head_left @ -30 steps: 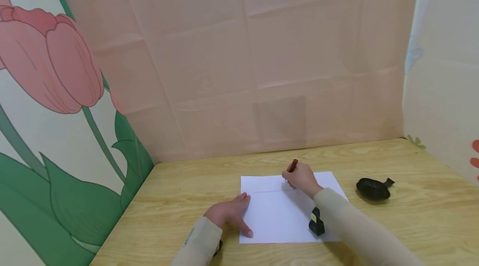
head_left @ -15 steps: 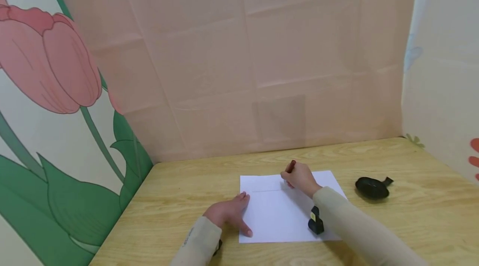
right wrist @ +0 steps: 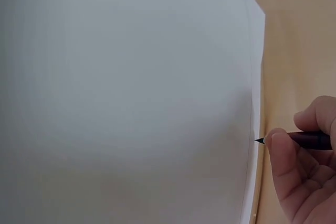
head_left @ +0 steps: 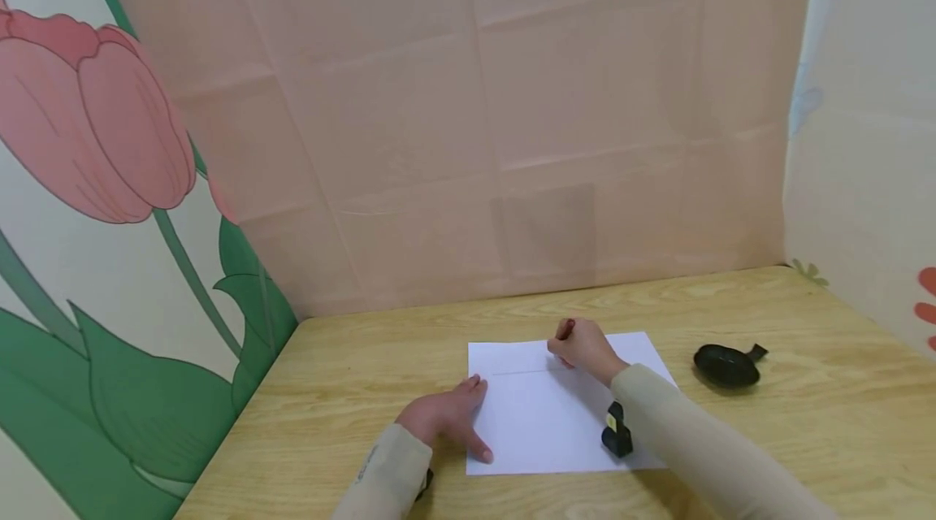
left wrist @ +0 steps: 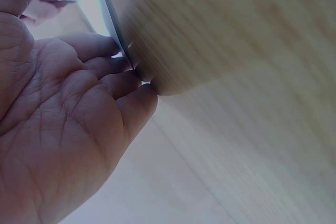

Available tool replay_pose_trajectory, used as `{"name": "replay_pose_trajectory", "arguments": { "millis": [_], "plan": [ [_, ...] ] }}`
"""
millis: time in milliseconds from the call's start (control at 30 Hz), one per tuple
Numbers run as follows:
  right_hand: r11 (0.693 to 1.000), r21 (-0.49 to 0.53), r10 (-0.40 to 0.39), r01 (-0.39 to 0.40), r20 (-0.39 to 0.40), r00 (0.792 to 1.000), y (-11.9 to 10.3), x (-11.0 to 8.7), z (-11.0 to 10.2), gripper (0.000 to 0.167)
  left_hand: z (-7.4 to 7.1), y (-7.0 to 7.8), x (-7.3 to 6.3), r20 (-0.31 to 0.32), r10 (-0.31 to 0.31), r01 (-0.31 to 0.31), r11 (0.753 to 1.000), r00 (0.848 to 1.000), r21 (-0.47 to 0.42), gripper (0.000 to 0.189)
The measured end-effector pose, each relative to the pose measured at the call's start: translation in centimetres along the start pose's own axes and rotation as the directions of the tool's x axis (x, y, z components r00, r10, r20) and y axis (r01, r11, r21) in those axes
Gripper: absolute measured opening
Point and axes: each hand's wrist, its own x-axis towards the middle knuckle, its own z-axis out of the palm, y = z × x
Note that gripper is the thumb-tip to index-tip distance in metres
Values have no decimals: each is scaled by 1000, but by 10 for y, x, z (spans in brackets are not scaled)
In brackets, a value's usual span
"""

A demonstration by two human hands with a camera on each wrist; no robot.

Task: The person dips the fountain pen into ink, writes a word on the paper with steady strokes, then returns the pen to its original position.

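A white sheet of paper (head_left: 534, 422) lies on the wooden table, with a thin straight line running across its upper part. My right hand (head_left: 587, 349) pinches a dark red pen (head_left: 565, 330) over the sheet's far part. In the right wrist view, the black pointed tip of the pen (right wrist: 304, 139) is close beside the line, near the sheet's edge. My left hand (head_left: 448, 418) rests at the paper's left edge, its thumb spread toward the near corner. Seen from the left wrist, the fingertips of this left hand (left wrist: 79, 93) sit right at the paper's edge.
A small black oval dish-like object (head_left: 727, 366) with a short flared tail stands on the table (head_left: 366, 390), right of the paper. Behind the table hangs a creased pinkish-brown sheet (head_left: 439, 138). A tulip-painted wall (head_left: 132, 138) flanks the left side.
My right hand has shifted very slightly left, and less of the pen's barrel shows above its fingers. My left hand stays in place on the paper. The head view has drifted a little.
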Motion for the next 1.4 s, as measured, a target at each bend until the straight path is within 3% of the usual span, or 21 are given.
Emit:
{"name": "replay_pose_trajectory", "arguments": {
  "millis": [900, 1400],
  "plan": [
    [987, -126, -94, 100, 54, 994, -4, -2, 1, 13, -1, 1, 0, 18, -9, 8, 1000, 1000, 18, 104],
    [986, -147, -67, 81, 97, 993, -13, -14, 3, 14, -2, 1, -1, 21, -8, 7, 999, 1000, 40, 104]
  ]
}}
